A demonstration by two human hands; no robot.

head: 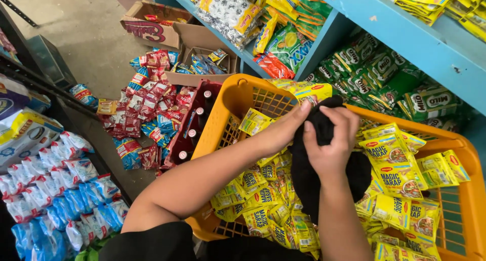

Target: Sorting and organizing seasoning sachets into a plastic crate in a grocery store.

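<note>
While over orange basket (238, 96), both hands' fingers grip black cloth (309, 175); left hand (283, 129) partly hidden, right hand (331, 144) curled.

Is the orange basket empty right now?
No, the orange basket is full of small yellow sachets, and both hands hold a black cloth over them.

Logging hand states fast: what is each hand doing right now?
Left hand: closed on the black cloth.
Right hand: closed, gripping the same black cloth above the orange basket.
</note>
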